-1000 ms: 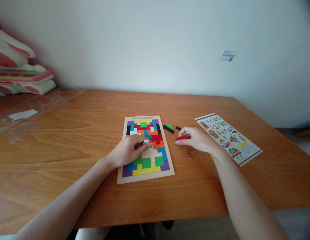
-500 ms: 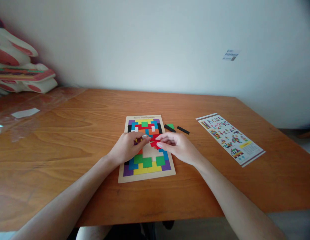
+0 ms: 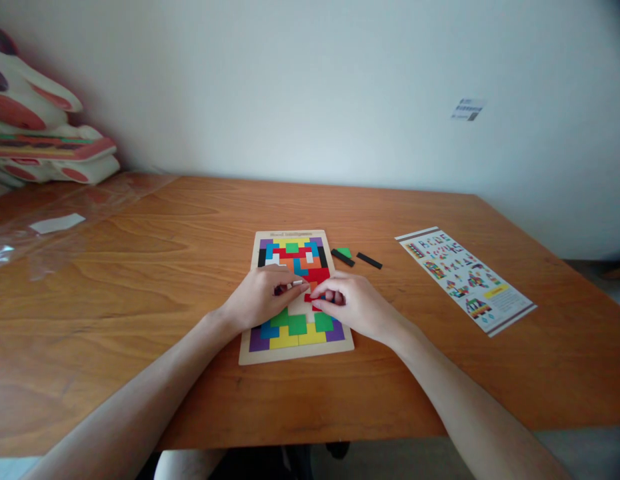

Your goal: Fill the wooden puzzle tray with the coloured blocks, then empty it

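Note:
A wooden puzzle board (image 3: pixel 290 353) filled with coloured block pieces lies on the table under both hands. My left hand (image 3: pixel 255 297) is over its left side, thumb and fingers pinched on a small white puzzle piece (image 3: pixel 297 283). My right hand (image 3: pixel 357 303) reaches in from the right, fingertips closed on a red puzzle piece (image 3: pixel 309 298) low over the middle of the board. Another red piece (image 3: pixel 319 274) lies in the board just above the right fingers. Green pieces (image 3: pixel 297 325) sit below a bare pale patch. My hands cover part of the board's middle.
Two black strips (image 3: pixel 369 260) and a green piece (image 3: pixel 345 253) lie right of the board. A printed pattern sheet (image 3: pixel 465 280) is farther right. Clear plastic wrap with a white slip (image 3: pixel 57 223) lies at left, before a white-and-pink animal-shaped toy (image 3: pixel 55 147). A wall stands behind.
My right hand has come slightly nearer with the red piece, lower over the board's middle. My left hand has dropped a little, still pinching the white piece. The view has shifted slightly.

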Demonstrator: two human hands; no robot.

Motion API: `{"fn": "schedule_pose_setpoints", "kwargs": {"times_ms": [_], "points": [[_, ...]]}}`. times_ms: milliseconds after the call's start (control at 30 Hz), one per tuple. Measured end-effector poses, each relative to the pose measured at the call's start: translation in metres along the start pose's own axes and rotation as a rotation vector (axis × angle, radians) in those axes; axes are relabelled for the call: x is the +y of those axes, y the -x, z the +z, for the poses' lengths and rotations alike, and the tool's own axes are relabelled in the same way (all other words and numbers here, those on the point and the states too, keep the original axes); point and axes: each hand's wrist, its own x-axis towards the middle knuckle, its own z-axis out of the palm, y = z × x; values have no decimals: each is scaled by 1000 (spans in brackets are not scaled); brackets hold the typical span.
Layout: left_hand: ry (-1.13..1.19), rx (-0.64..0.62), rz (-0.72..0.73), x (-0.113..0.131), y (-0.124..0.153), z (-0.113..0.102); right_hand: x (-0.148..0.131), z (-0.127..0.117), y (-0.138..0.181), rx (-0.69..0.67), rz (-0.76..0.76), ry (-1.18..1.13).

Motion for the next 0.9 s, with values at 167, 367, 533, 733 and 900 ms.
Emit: {"fn": "schedule_pose_setpoints", "kwargs": {"times_ms": [167, 367, 533, 733, 900], "points": [[-40, -6, 15, -4, 1, 2, 0, -4, 1, -19, -39, 56], [-24, -10, 44, -3, 1, 1, 5, -5, 0, -52, -33, 17], [26, 11, 38, -2, 1, 2, 9, -9, -1, -77, 20, -43], [126, 60, -89, -2, 1, 3, 3, 0, -3, 34, 14, -22], [243, 104, -220, -4, 2, 7, 3, 17, -3, 150, -31, 111]]}}
